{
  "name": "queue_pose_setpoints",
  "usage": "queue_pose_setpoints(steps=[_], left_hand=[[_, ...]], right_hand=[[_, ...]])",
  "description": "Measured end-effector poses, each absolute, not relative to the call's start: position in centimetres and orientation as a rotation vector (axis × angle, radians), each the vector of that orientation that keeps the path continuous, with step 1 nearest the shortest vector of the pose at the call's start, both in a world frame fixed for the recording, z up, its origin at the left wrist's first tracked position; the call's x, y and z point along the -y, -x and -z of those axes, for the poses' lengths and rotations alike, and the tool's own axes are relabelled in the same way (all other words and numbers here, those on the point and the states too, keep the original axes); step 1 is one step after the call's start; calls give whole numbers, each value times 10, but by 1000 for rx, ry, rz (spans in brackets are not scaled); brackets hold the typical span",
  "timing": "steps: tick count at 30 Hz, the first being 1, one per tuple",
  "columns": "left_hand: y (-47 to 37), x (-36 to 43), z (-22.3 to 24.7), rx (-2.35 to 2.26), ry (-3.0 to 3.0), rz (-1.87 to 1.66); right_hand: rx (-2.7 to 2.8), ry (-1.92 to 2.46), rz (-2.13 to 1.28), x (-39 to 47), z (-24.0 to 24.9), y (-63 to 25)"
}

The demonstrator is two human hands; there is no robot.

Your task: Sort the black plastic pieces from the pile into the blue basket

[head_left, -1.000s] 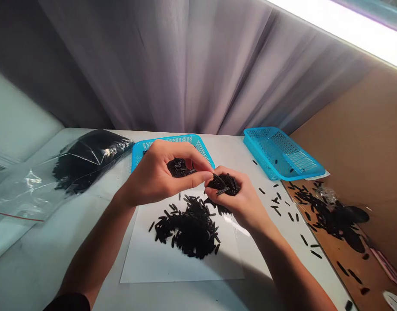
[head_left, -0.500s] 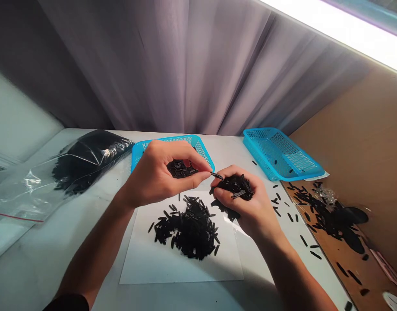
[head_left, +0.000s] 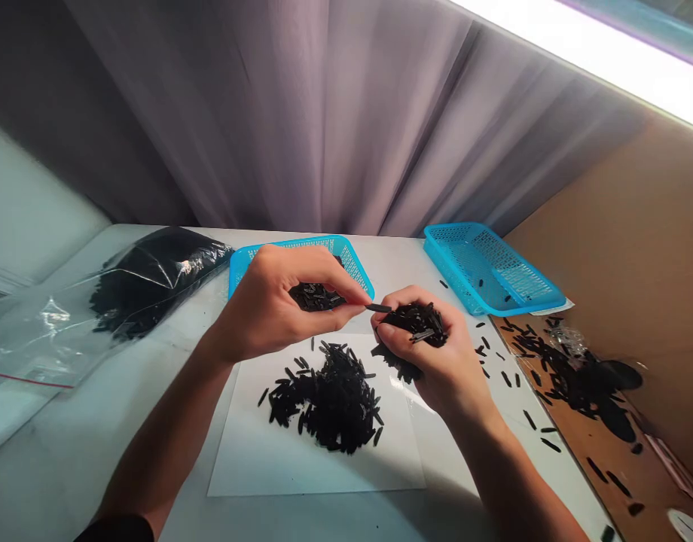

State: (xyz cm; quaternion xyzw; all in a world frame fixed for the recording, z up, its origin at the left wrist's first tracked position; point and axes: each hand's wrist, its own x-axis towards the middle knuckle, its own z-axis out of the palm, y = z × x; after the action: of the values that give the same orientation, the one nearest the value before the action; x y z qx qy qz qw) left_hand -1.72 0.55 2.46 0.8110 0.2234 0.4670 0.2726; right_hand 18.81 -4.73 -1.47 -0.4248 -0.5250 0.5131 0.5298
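Observation:
Between thumb and fingertips, my left hand (head_left: 290, 305) pinches one thin black strip (head_left: 379, 308), its far end close to my right hand. My right hand (head_left: 431, 339) is closed around a bunch of similar black strips (head_left: 408, 331), which stick out past the thumb and below the fingers. Under both hands, a loose pile of black strips (head_left: 340, 406) lies on a white sheet (head_left: 256, 470). Behind my left hand stands a blue basket (head_left: 358, 263) with more black strips in it, partly hidden by that hand.
A second blue basket (head_left: 465, 290) stands at the back right, holding a few strips. At left lies a clear zip bag (head_left: 47, 324) filled with black pieces. Strips are scattered at right, with more and dark oval pieces (head_left: 612, 373) on a brown board (head_left: 634, 482).
The strip in my left fingertips has turned to lie nearly level. My right hand with its bunch has shifted slightly to the right.

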Motion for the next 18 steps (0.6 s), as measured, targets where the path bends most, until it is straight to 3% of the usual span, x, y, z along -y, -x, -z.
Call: queue_pose_setpoints(steps=[18], left_hand=[[19, -7, -24, -559, -2163, -1237]], right_hand=[[1247, 1048, -1221, 49, 11, -188]])
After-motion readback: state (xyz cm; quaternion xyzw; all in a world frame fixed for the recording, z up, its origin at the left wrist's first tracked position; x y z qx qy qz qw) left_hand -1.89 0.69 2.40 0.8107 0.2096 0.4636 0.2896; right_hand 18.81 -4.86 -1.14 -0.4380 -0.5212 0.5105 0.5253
